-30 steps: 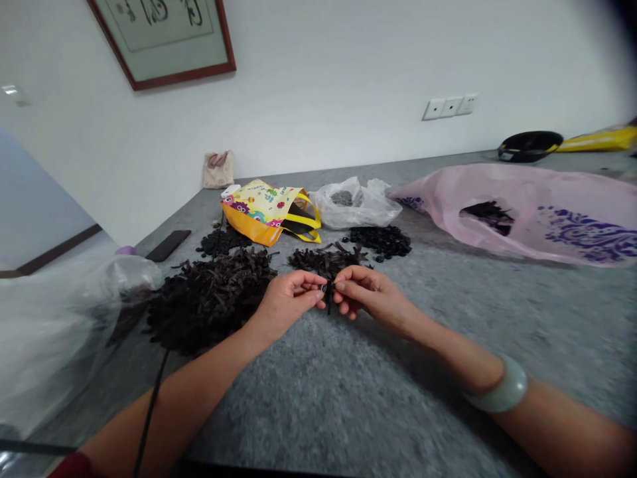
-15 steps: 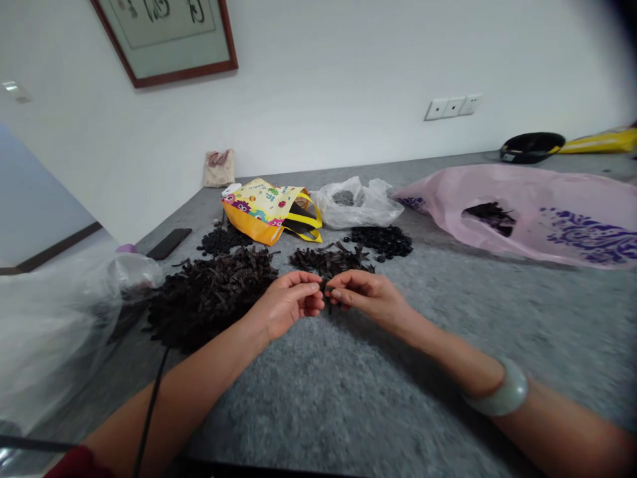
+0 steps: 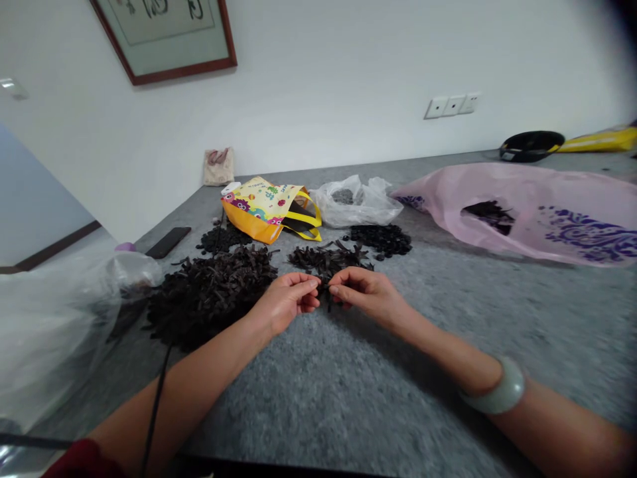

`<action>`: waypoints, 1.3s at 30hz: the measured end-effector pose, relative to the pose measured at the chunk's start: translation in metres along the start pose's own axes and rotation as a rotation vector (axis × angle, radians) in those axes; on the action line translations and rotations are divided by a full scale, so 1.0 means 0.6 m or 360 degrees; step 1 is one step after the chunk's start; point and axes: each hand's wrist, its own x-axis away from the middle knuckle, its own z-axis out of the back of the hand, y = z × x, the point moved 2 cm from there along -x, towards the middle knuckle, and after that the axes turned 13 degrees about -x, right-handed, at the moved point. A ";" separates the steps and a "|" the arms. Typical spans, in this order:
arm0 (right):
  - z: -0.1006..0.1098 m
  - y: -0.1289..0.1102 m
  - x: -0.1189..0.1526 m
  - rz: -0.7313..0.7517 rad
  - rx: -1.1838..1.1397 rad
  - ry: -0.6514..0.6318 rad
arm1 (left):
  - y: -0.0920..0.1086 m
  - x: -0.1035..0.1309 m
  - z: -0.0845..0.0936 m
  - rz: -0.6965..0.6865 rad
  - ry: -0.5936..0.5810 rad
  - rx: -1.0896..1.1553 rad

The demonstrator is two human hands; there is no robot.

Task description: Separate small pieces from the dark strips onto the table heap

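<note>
Head view: left hand (image 3: 284,300) and right hand (image 3: 372,292) pinching a dark piece (image 3: 324,290) — pink bag (image 3: 587,196), black strips (image 3: 492,218) inside, toward the surface's (image 3: 328,398) far edge.

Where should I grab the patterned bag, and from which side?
Probably by the yellow handles, from the near side: the patterned bag lies tipped over, its loops sticking out at the right end, with the white bag close beside them.

Gray tabletop (image 3: 308,398) bearing black strips (image 3: 213,285), dark discs (image 3: 385,240), a phone (image 3: 169,243), a pink bag (image 3: 527,189).
</note>
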 end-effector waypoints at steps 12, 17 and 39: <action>-0.004 0.000 -0.002 -0.0194 0.0015 0.0043 | -0.003 0.001 -0.007 -0.0066 -0.0075 -0.0013; -0.005 0.001 -0.003 -0.0249 -0.0021 0.0074 | -0.004 0.002 -0.008 -0.0082 -0.0055 -0.0034; 0.002 0.009 -0.001 -0.0208 0.0004 -0.0057 | -0.003 0.004 -0.010 -0.0247 -0.0105 -0.0282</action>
